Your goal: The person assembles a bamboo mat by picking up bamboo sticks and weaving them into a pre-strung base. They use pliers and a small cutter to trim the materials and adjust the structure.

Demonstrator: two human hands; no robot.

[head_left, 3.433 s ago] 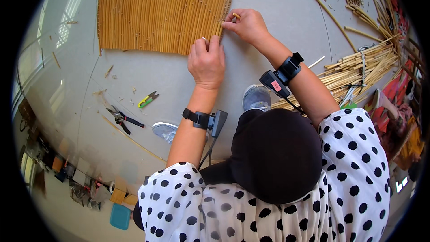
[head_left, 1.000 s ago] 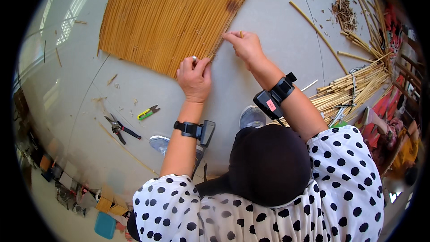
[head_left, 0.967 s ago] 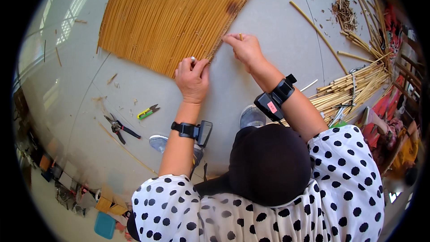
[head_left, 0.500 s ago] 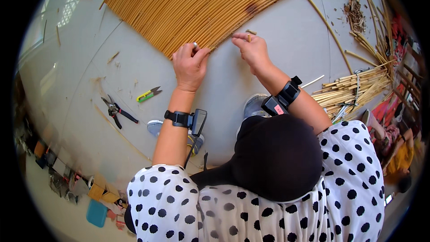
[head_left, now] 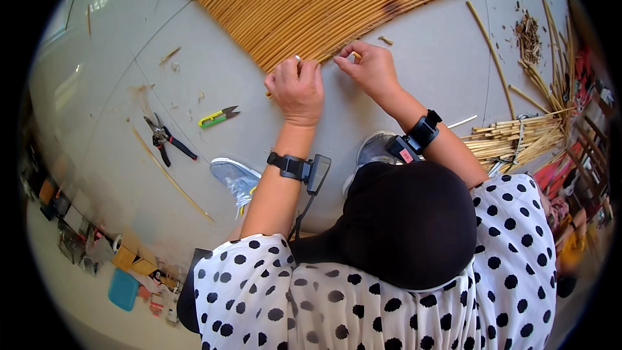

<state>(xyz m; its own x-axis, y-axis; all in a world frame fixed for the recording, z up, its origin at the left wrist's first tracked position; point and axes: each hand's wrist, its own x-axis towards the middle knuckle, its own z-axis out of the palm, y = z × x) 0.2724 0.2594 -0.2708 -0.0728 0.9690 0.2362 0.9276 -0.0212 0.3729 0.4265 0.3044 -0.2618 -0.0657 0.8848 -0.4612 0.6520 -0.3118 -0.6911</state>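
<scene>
A large mat of thin tan cane strips (head_left: 311,0) lies on the grey floor in front of me. My left hand (head_left: 295,87) is closed at the mat's near edge, knuckles up, and a short strip end shows by its thumb. Just to the right, my right hand (head_left: 370,68) pinches a strip end at the same edge between thumb and fingers. Both wrists carry black bands with small devices. My head and dotted shirt fill the lower part of the view.
Black pliers (head_left: 163,140) and small green-yellow snips (head_left: 218,116) lie on the floor to the left, with a long thin stick (head_left: 172,178) near them. A bundle of cut cane sticks (head_left: 518,139) and scraps (head_left: 528,29) lie right. My grey shoes (head_left: 236,178) are below the hands.
The view has tilted, so the mat sits higher and more turned in the picture. Both hands stay at the mat's near edge, now closer together.
</scene>
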